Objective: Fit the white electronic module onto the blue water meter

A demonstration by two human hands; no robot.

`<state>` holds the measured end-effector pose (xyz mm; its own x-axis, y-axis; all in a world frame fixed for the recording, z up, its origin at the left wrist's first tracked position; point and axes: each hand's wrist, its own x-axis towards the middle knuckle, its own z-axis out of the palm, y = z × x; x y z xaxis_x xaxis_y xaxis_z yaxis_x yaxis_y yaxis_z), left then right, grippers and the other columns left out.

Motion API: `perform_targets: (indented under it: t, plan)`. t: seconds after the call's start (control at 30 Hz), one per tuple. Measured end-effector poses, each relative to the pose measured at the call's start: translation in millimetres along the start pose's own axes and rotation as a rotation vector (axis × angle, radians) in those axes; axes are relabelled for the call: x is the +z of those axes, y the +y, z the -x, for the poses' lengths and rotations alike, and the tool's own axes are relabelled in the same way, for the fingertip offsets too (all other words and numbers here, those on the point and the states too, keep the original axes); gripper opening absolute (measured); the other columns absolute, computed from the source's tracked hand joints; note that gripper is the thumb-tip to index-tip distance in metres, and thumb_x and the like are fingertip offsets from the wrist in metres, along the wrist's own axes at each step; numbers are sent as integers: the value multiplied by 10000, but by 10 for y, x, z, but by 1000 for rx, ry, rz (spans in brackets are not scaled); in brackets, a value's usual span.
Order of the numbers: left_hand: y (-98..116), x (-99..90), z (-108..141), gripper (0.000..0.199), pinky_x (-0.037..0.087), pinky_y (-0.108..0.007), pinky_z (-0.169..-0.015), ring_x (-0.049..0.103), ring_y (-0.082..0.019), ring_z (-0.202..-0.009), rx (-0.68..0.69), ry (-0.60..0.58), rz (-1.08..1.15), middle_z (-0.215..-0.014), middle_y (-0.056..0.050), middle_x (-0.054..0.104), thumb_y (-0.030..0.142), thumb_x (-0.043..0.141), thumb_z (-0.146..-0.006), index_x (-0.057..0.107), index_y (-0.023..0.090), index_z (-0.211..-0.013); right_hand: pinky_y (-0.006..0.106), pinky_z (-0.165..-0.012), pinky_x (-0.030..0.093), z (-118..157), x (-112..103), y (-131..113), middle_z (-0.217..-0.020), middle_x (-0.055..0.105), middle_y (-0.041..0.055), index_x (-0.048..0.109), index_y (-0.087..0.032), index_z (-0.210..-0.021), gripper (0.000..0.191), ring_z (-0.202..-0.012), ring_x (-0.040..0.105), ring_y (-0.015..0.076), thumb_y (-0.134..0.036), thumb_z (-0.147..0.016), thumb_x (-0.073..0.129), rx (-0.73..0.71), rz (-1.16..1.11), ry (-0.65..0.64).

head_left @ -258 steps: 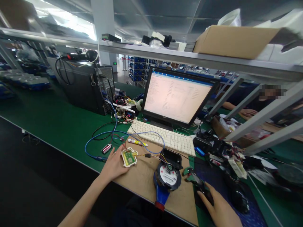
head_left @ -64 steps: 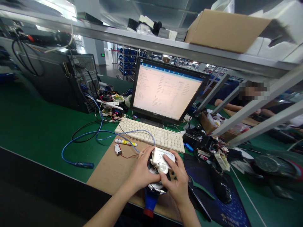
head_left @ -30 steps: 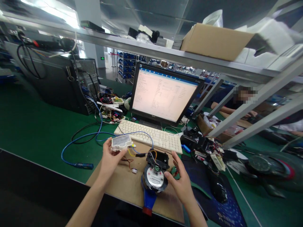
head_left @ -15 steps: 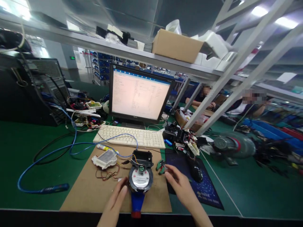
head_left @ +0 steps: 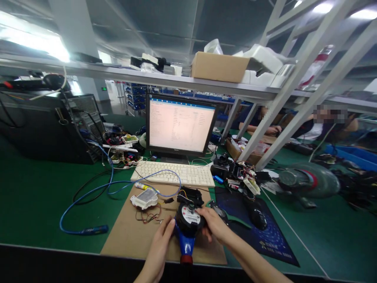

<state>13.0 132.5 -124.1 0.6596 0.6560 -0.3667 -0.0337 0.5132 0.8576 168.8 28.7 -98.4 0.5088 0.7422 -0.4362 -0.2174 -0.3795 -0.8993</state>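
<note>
A round water meter (head_left: 191, 216) with a white dial, a blue body and a dark red end cap stands on the brown board near the front edge. Its black lid box (head_left: 191, 195) is flipped up at the back, with thin wires running from it. My right hand (head_left: 213, 225) grips the meter's right side, thumb and forefinger by the dial's upper edge. On the opposite side, my left hand (head_left: 163, 235) is closed against the blue body; its underside fingers are hidden. Green-handled pliers (head_left: 224, 214) lie just right of my right hand.
A white plastic module (head_left: 146, 198) with wires lies on the cardboard (head_left: 123, 236). Behind are a white keyboard (head_left: 176, 173) and a monitor (head_left: 181, 127). A blue cable (head_left: 66, 212) curls at left; a black mouse (head_left: 258, 215) rests on a mouse pad at right. Co-workers sit beyond the shelf posts.
My right hand has let go of the pliers, now lying on the mouse pad, and moved onto the meter. The meter looks slightly tilted or turned. The camera view has shifted.
</note>
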Motion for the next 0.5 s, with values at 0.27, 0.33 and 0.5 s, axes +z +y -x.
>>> perform_targets:
  t: [0.27, 0.33, 0.5]
  plan:
    - [208, -46, 140, 733, 493, -481, -927, 598, -324, -1107, -471, -315, 445, -1040, -147, 709, 684, 603, -665, 564, 124, -1136, 199, -321, 320, 136, 549, 206, -408, 429, -66, 452, -178, -856, 769, -268, 299, 63, -869, -581, 255, 64, -307, 25]
    - [276, -51, 150, 732, 528, -468, -860, 633, -322, -1044, -464, -247, 410, -1016, -148, 714, 652, 591, -698, 514, 115, -1190, 223, -350, 356, 176, 527, 209, -438, 476, -17, 485, -168, -778, 770, -294, 392, 93, -867, -615, 206, 71, -230, -85]
    - [518, -154, 185, 684, 538, -374, -791, 672, -271, -892, -134, -6, -137, -978, -85, 720, 490, 718, -611, 503, 172, -1176, 362, -682, 503, 411, -166, 296, -844, 658, 122, 616, -171, -853, 395, -802, 642, 248, -475, -859, 364, -349, 754, 314]
